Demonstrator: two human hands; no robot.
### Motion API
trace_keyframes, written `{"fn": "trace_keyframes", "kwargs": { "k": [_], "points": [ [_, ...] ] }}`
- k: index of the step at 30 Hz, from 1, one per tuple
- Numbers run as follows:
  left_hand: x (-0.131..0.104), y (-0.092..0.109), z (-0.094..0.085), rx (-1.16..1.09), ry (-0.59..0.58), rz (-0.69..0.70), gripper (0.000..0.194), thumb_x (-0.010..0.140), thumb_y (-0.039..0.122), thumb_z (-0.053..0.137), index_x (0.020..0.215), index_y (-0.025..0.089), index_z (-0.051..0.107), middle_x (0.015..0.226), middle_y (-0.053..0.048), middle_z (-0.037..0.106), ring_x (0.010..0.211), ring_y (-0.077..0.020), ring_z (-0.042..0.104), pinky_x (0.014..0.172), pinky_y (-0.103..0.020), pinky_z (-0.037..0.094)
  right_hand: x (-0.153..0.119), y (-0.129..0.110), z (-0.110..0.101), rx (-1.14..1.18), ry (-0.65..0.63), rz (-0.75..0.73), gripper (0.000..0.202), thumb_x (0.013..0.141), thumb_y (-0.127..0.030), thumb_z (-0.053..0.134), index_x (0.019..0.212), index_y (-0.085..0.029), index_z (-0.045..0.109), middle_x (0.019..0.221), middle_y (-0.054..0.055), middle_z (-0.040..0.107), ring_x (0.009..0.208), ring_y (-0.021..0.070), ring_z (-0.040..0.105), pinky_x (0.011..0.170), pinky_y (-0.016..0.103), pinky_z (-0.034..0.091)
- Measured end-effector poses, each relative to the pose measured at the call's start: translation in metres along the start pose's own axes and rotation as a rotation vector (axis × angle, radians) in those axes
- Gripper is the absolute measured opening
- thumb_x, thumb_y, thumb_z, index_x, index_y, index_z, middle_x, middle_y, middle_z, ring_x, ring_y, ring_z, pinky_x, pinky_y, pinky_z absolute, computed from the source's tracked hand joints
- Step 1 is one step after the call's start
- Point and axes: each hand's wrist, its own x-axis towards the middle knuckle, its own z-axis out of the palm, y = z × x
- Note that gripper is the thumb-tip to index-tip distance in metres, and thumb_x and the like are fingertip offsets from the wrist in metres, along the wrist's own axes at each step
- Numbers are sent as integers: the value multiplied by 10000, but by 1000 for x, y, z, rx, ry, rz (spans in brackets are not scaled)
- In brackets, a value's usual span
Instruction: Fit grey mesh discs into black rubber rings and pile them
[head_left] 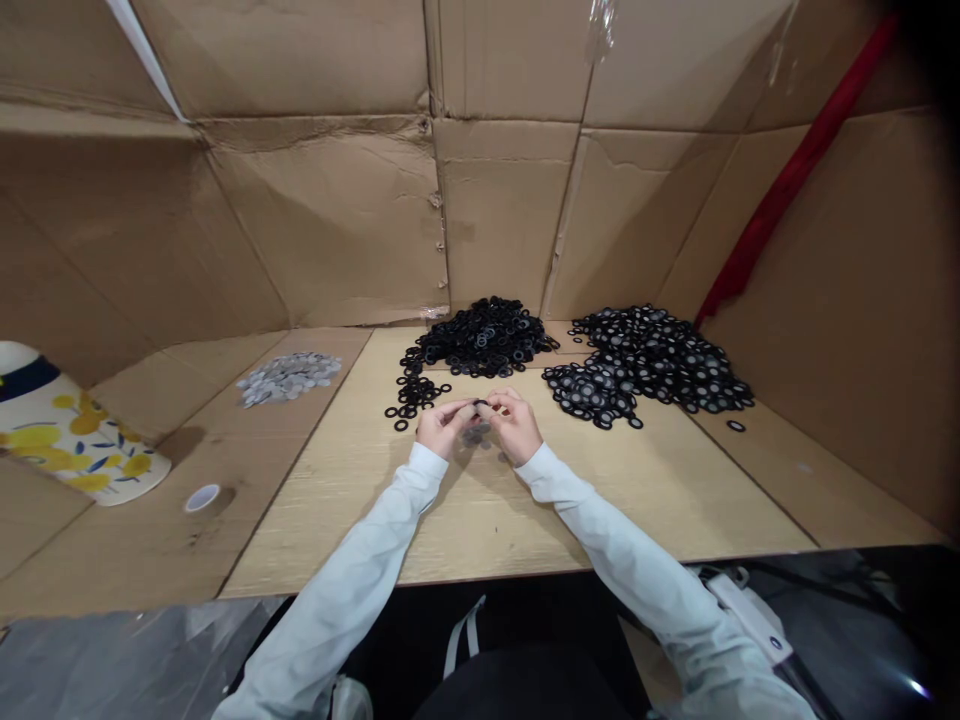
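Head view, facing forward-down, upper-right perhaps blocked

Makeshift small-parts workshop, cardboard walls (pixel 322 220), pale tabletop (pixel 495 540), heaped black rings (pixel 487 338), piled grey discs (pixel 292 378)

Left fingers (pixel 456 412), right fingers (pixel 504 406) pinched close together; arms (pixel 356 560) forward.

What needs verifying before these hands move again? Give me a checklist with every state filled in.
1. Small black piece held between left hand and right hand: ok.
2. Disc seated in that piece: cannot tell; the fingers hide it.
3. Loose black rings at hand: ok, heaped ahead.
4. Grey discs at hand: ok, heaped on the left.
5. Disc-filled rings all together: not ok; a stray ring lies apart at right.
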Motion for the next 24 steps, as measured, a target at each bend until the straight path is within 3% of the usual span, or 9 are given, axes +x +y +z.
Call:
{"fn": "trace_keyframes", "kwargs": {
  "k": [5, 10, 17, 24],
  "points": [
    [1, 3, -1, 43, -23, -44, 272, 429, 246, 708, 661, 111, 665, 694, -74, 658, 629, -174, 596, 680, -335, 481, 0, -3, -3, -58, 17, 1, 102, 669, -240, 488, 623, -166, 541, 730, 14, 491, 687, 127, 465, 632, 247, 368],
    [0, 7, 2, 57, 53, -73, 235, 379, 204, 723, 582, 102, 661, 606, -72, 647, 553, -166, 587, 639, -331, 486, -1, -8, -3, -112, -21, -54, 101, 681, -191, 451, 619, -176, 530, 735, 19, 489, 713, 135, 469, 657, 259, 373],
    [1, -5, 5, 74, 158, 22, 243, 465, 251, 689, 657, 104, 664, 618, -63, 645, 543, -145, 584, 627, -301, 479, -3, -10, -5, -258, 42, -12, 86, 689, -214, 466, 671, -185, 545, 784, 31, 516, 810, 173, 459, 728, 317, 351],
    [0, -10, 3, 254, 138, 144, 212, 550, 282, 631, 705, 141, 668, 713, -66, 658, 633, -176, 596, 658, -313, 471, -6, -11, -4, -411, 93, -55, 88, 696, -200, 461, 690, -186, 547, 823, 53, 521, 834, 206, 423, 738, 357, 313]
  ]
}}
